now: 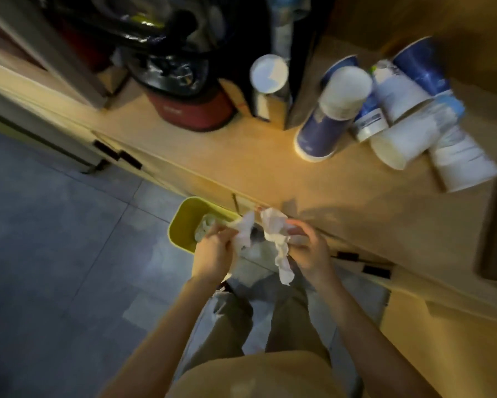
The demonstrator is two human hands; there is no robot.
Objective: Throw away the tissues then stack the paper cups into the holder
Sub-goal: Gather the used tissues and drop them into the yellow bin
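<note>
- Your left hand [212,251] was closed in a tight grip around a crumpled tissue [245,231], which stuck up out of the fist.
- Your right hand [309,248] pinched a second tissue [278,242] between the fingers; its loose end hung down below the hand.
- Both hands were close together, just beside each other, in front of the tabletop edge and above the floor [54,225].
- Yellow bin [184,225] sat on the floor against the cabinet front, just left of and below your left hand; something pale lay inside it, too blurred to tell what.
- Tabletop [241,165] ran diagonally across the view, bare in the middle stretch.
- Paper cups [399,116] were bunched on the tabletop at far right: one blue cup [319,136] stood upside down, several white and blue ones lay tipped on their sides, touching each other.
- White-topped cup holder [268,73] stood further back, left of the cups; blurred, so contents unclear.
- Red-based appliance [192,110] stood at the back left of the tabletop, a dark plastic bag over its top.
</note>
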